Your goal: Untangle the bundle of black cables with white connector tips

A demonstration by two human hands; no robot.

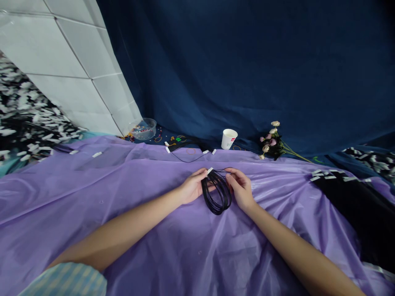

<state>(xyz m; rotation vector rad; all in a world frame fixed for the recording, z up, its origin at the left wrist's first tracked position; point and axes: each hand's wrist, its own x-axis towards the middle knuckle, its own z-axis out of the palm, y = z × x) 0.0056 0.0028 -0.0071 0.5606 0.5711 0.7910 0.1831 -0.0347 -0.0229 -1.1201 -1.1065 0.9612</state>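
A looped bundle of thin black cords point(218, 201) with a white tab point(210, 170) at its top hangs between my hands, above the purple cloth point(148, 230). My left hand point(195, 187) grips the bundle by its upper left side, close to the tab. At the bundle's right, my right hand point(240, 185) pinches a single strand of cord between thumb and forefinger. More black cords with white ends point(197, 144) lie at the cloth's far edge, straight beyond my hands.
A white paper cup point(229, 139), artificial flowers point(273, 142) and a clear plastic bowl point(145, 129) stand along the far edge, with rubber bands near them. Piles of white-tipped black cords lie at left point(33, 111) and right point(345, 205). A dark blue curtain point(247, 61) hangs behind.
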